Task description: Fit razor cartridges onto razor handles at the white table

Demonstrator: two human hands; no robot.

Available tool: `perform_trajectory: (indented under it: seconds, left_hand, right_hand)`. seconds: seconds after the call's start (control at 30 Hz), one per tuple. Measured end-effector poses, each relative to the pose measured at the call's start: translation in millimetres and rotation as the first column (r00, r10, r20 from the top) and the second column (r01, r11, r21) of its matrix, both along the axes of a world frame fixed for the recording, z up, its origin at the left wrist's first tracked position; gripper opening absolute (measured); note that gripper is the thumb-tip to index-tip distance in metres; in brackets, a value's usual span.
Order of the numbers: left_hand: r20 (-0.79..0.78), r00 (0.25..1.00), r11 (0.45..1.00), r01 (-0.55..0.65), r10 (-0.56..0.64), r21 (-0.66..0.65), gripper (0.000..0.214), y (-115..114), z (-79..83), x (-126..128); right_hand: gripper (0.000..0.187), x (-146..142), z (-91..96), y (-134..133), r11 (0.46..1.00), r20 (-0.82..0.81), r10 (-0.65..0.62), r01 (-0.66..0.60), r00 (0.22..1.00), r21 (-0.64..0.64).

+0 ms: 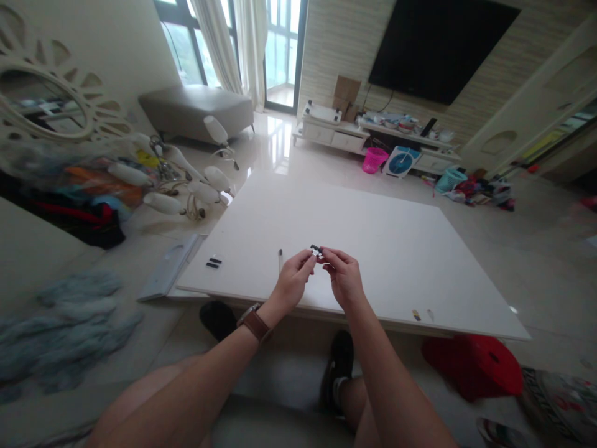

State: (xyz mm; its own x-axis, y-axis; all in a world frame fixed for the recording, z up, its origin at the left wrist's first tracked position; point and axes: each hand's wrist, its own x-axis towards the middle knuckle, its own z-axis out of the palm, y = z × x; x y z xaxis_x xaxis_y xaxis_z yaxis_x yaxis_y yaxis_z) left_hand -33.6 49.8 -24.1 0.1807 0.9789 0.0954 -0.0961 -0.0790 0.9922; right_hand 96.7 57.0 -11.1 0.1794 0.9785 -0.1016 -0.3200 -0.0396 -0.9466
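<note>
Both hands meet above the near part of a white tabletop (373, 242). Pinched between them is a small dark piece with a shiny part (316, 250), too small to name. My left hand (295, 274) closes thumb and fingers on its left side; a brown-strapped watch (256, 322) is on that wrist. From the right, my right hand (344, 274) grips the same piece with its fingertips. Just left of my left hand lies a thin pale stick with a dark tip (280, 258), perhaps a pen, partly hidden by the hand.
Two black strips (214, 262) lie near the table's left edge. Small brown and clear pieces (416, 315) sit at the front right. A red stool-like object (480, 367) stands below the right corner. A lamp with several white shades (205, 183) is beyond the left edge.
</note>
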Motion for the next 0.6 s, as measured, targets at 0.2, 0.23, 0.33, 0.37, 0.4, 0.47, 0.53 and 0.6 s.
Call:
perform_trajectory:
  seconds: [0.2,0.23,0.33,0.37,0.4,0.47,0.53,0.6]
  left_hand:
    - [0.010,1.000,1.000,0.002,-0.002,0.018,0.027,-0.9,0.9,0.7]
    - [0.008,1.000,1.000,-0.001,0.001,0.016,0.027,-1.3,1.3,0.8]
    - [-0.001,1.000,1.000,-0.003,0.003,0.016,0.028,-2.1,2.2,1.1]
    - [0.000,1.000,1.000,-0.002,0.002,0.020,0.029,-2.3,2.4,1.3]
    - [0.003,1.000,1.000,-0.002,0.002,0.026,0.030,-2.4,2.4,1.5]
    - [0.015,1.000,0.999,0.000,-0.001,0.037,0.032,-2.7,2.1,2.1]
    - [0.027,1.000,0.999,0.004,-0.005,0.045,0.033,-3.2,1.3,2.9]
    - [0.036,0.999,0.999,0.008,-0.009,0.044,0.033,-3.8,0.3,3.6]
  right_hand:
    - [0.018,-0.4,0.6,-1.5,1.000,0.014,0.010,-0.010,1.000,0.012]
    - [0.018,-0.4,1.0,-1.7,1.000,0.015,0.012,-0.012,1.000,0.017]
    - [0.016,-0.6,4.3,-3.2,0.999,0.028,0.026,-0.027,0.999,0.037]
    - [0.016,-0.7,5.8,-3.9,0.999,0.027,0.033,-0.034,0.999,0.040]
    - [0.016,-0.9,7.3,-4.7,0.998,0.023,0.040,-0.041,0.999,0.040]
    - [0.017,-1.3,9.8,-6.1,0.998,0.006,0.050,-0.051,0.999,0.039]
    - [0.017,-1.5,10.9,-7.1,0.997,-0.008,0.059,-0.059,0.998,0.043]
    - [0.017,-1.6,10.6,-7.5,0.997,-0.017,0.068,-0.067,0.998,0.045]
